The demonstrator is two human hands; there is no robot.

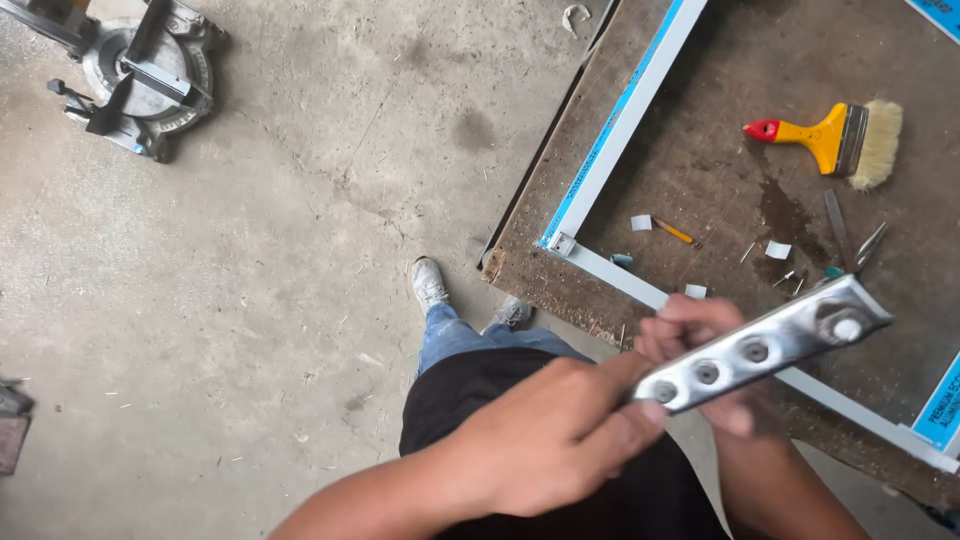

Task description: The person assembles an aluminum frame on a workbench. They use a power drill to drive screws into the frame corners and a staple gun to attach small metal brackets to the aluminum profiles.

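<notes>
Gripping a flat metal bar [765, 345] at its near-left end, the left hand [550, 435] has its fingers closed round it, thumb on top. The right hand [700, 340] sits just behind and under the bar's middle, fingers curled against it. The bar's long axis runs from near left up to far right, its free end with a bolt head out over the desk [700, 170]. It is bright, smooth steel with a row of round holes. The desk is rough, stained brown board carrying a white frame [610, 130] with blue film, a yellow brush [835, 135] with pale bristles, and small scraps. Bare grey concrete floor [300, 250] lies left, with a saw [140, 70] far left.
</notes>
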